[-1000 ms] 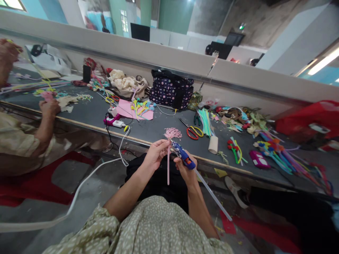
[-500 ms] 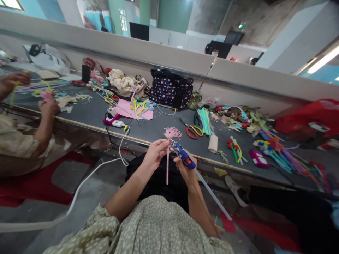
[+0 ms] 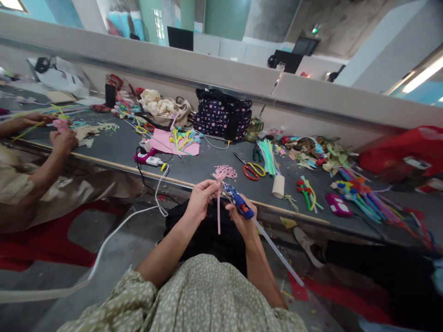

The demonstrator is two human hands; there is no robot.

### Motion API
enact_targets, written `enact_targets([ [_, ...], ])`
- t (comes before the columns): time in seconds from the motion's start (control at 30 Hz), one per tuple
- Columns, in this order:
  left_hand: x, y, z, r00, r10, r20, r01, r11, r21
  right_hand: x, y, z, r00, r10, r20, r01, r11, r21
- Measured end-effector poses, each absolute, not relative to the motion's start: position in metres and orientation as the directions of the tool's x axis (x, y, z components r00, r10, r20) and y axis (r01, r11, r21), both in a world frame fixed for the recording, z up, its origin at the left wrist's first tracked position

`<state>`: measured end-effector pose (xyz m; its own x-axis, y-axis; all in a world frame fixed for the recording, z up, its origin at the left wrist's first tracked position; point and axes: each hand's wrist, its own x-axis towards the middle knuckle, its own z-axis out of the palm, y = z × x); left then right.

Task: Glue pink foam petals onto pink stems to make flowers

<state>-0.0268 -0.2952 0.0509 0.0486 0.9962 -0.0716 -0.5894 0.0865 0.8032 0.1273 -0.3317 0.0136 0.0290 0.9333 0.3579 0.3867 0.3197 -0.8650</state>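
Between its fingertips my left hand pinches a pink fuzzy stem, which hangs down below the fingers. Pink petal-like pieces fan out above them. Wrapped around a blue glue gun, my right hand is closed, and a long translucent glue stick sticks out of the gun's rear. The gun's nozzle is close to the left fingertips; whether it touches the pink piece I cannot tell. Short pink pieces lie in a pile on the dark table just beyond.
Scissors, a cardboard tube and green-white stems lie right of the pile. A dotted bag stands behind. A power strip and white cable are on the left. Another person's hands work at far left.
My hands and the pink stem have shifted very slightly upward, still holding the same things. At far left, the other person's farther hand has come down toward their pink piece.
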Motion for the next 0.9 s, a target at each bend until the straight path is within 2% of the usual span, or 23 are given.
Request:
enact_targets([
  [0.2, -0.027, -0.291, 0.043, -0.052, 0.998, 0.029, -0.489, -0.051, 0.871, 0.125, -0.332, 0.021, 0.031, 0.938, 0.344, 0.463, 0.292, -0.837],
  [0.37, -0.028, -0.287, 0.038, -0.126, 0.990, 0.068, -0.473, -0.120, 0.873, 0.123, -0.331, 0.025, 0.028, 0.932, 0.360, 0.558, 0.284, -0.780],
  [0.47, -0.030, -0.284, 0.037, -0.142, 0.989, 0.029, -0.490, -0.096, 0.866, 0.128, -0.328, 0.025, 0.098, 0.924, 0.370, 0.519, 0.270, -0.811],
  [0.63, -0.033, -0.275, 0.032, -0.133, 0.986, -0.096, -0.560, 0.005, 0.829, 0.143, -0.308, 0.029, 0.326, 0.861, 0.389, 0.388, 0.254, -0.886],
  [0.77, -0.034, -0.269, 0.023, -0.100, 0.982, -0.162, -0.588, 0.073, 0.805, 0.157, -0.274, 0.018, 0.301, 0.859, 0.414, 0.405, 0.278, -0.871],
  [0.9, -0.036, -0.264, 0.017, -0.082, 0.977, -0.197, -0.588, 0.112, 0.801, 0.169, -0.232, -0.008, 0.317, 0.879, 0.356, 0.480, 0.175, -0.859],
])
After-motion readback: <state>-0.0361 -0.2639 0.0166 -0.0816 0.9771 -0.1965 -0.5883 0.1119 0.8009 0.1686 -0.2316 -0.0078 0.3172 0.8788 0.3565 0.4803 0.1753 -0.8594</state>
